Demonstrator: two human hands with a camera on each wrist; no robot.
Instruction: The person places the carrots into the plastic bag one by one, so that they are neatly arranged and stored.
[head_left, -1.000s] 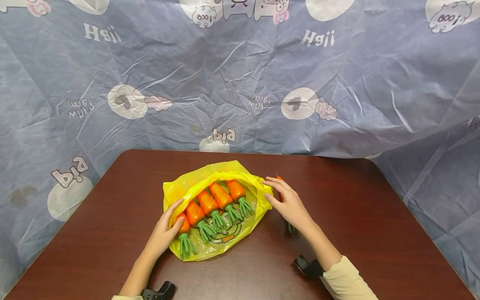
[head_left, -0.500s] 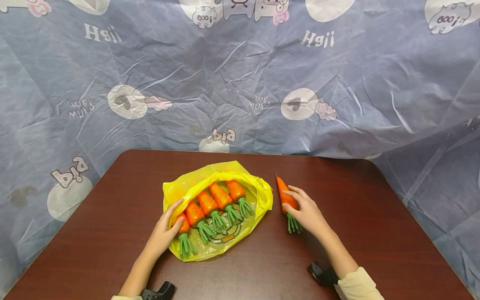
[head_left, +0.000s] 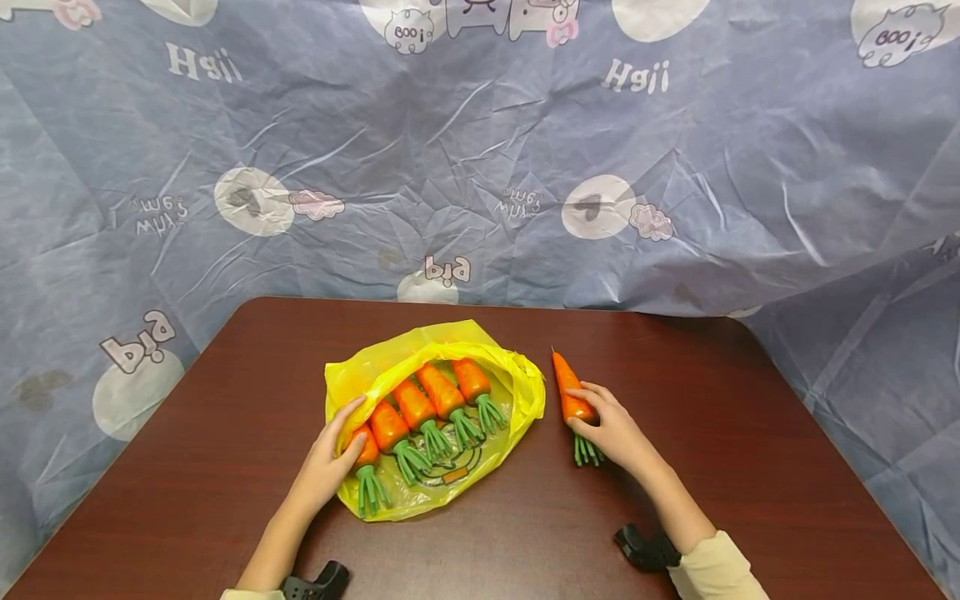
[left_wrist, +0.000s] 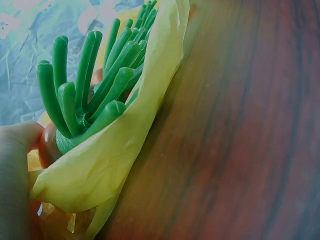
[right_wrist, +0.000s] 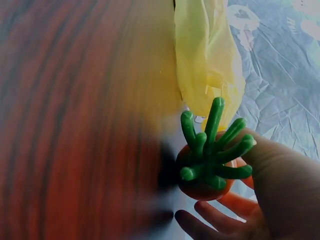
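Note:
A yellow plastic bag [head_left: 420, 340] lies on the table with its mouth spread toward me. Several orange toy carrots [head_left: 415, 405] with green stems sit side by side inside it. My left hand [head_left: 324, 463] holds the bag's left edge, its thumb over the nearest carrot and its fingers along the outside. In the left wrist view, green stems [left_wrist: 75, 100] stick up beside the bag's rim. To the right of the bag lies a single carrot [head_left: 567, 383], tip pointing away. My right hand [head_left: 617, 427] grips that carrot near its stem end, thumb on one side and fingers on the other.
The dark brown wooden table [head_left: 480, 550] extends around both hands. A blue-grey printed cloth [head_left: 480, 150] hangs behind the table and along its sides. Black wrist devices [head_left: 647, 550] sit below both hands.
My right hand has left the bag's right rim and moved right and nearer to me, onto the single carrot, uncovering it. The left hand and the bag have stayed in place.

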